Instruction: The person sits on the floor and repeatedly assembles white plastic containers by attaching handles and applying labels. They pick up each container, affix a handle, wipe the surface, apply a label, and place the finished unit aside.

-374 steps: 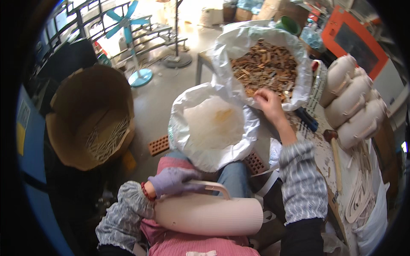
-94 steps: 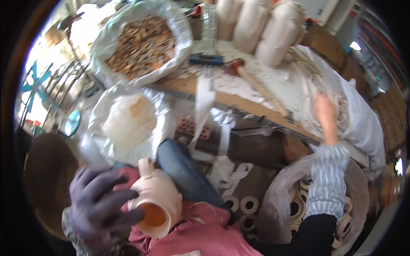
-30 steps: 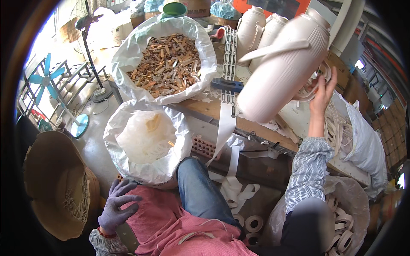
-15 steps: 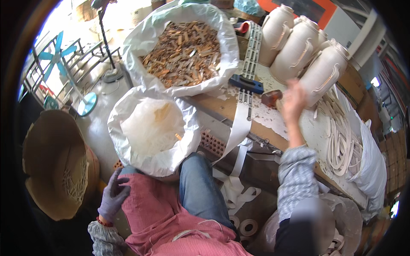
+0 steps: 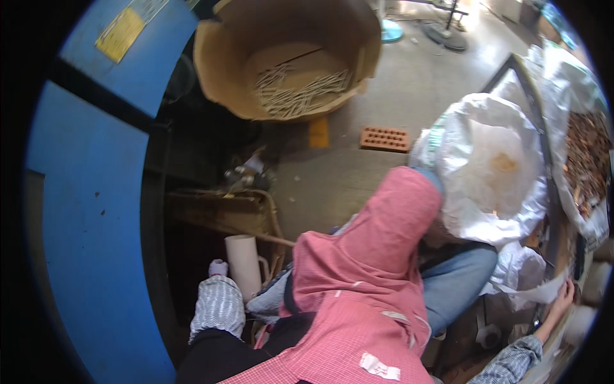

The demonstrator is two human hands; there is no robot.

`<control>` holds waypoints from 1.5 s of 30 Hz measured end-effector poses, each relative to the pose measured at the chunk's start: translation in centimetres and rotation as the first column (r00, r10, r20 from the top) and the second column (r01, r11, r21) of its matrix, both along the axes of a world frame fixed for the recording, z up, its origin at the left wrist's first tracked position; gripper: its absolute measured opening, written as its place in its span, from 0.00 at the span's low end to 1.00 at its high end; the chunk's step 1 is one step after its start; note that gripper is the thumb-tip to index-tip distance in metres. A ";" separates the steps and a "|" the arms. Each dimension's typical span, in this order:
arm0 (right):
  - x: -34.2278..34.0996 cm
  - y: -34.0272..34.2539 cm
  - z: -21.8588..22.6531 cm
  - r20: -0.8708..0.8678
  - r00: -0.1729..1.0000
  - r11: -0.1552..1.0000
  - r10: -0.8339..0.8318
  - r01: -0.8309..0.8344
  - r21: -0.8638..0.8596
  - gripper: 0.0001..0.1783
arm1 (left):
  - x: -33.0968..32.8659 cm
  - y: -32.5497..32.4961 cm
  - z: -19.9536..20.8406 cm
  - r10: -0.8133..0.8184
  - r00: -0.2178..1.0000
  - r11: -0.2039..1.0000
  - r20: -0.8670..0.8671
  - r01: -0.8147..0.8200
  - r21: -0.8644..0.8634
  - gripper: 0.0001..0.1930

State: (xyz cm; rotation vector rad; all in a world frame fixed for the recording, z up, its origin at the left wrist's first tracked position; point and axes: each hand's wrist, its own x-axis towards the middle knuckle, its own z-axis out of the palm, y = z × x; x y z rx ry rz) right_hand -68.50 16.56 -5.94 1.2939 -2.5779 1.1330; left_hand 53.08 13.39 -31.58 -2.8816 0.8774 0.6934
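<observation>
At the lower left, my left hand (image 5: 218,267) in a pale purple glove is beside a cream jug body (image 5: 243,262) with a side handle. The jug stands tilted by an open box-like container (image 5: 224,211). Only a small part of the glove shows, so its fingers and any touch on the jug are unclear. Far to the right, my bare right hand (image 5: 563,299) is at the edge of the workbench, close to a white strip (image 5: 540,291). Its fingers are small and blurred near the picture's rim; what they hold, if anything, cannot be made out.
A large cut cardboard drum (image 5: 211,70) holds several thin pale strips. Blue metal cabinets (image 5: 93,237) stand on the left. A perforated red brick (image 5: 385,139) lies on the floor. White sacks (image 5: 448,192) stand at the right, one with brown scraps (image 5: 585,160).
My view has swung left and down, bringing in the blue cabinets and the jug body. My left hand has moved from beside my knee to the jug; my right hand is now at the bench edge.
</observation>
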 end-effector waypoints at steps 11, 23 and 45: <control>10.8 -6.2 5.9 -0.827 0.561 0.992 0.033 0.082 0.096 0.07 | -8.7 -5.7 1.4 -0.341 0.939 0.934 -0.046 0.344 0.096 0.42; 39.5 -17.9 4.6 0.464 0.782 0.907 0.415 -0.317 -0.278 0.32 | -27.9 -18.8 32.0 -0.862 0.190 -0.008 0.470 0.922 -0.387 0.10; 45.3 -17.0 4.6 0.710 0.165 0.729 0.684 -0.139 -0.670 0.06 | -54.0 -32.6 32.3 -0.964 -0.230 0.044 -0.132 0.353 -0.935 0.28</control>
